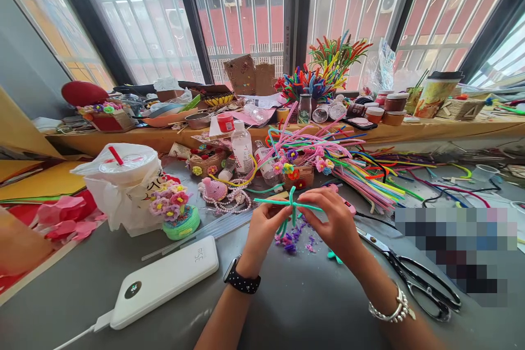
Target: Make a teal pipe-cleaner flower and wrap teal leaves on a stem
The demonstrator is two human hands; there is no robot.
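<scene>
A: What lies nearest on the desk [287, 295]?

B: A white power bank [164, 281] on the left, black scissors [414, 279] on the right.

A: And the hands?

B: Between those. The left hand [262, 229] and right hand [336, 224] both pinch green pipe cleaners [292, 205], crossed and twisted together, held just above the desk between the fingertips. Purple scraps [291, 240] lie right beneath.

A: Behind them?

B: A pink glue gun [342, 199] beside the right hand, then a spread of coloured pipe cleaners [369, 175], a small flower basket [297, 172], and a bagged drink cup [123, 175] far left.
</scene>
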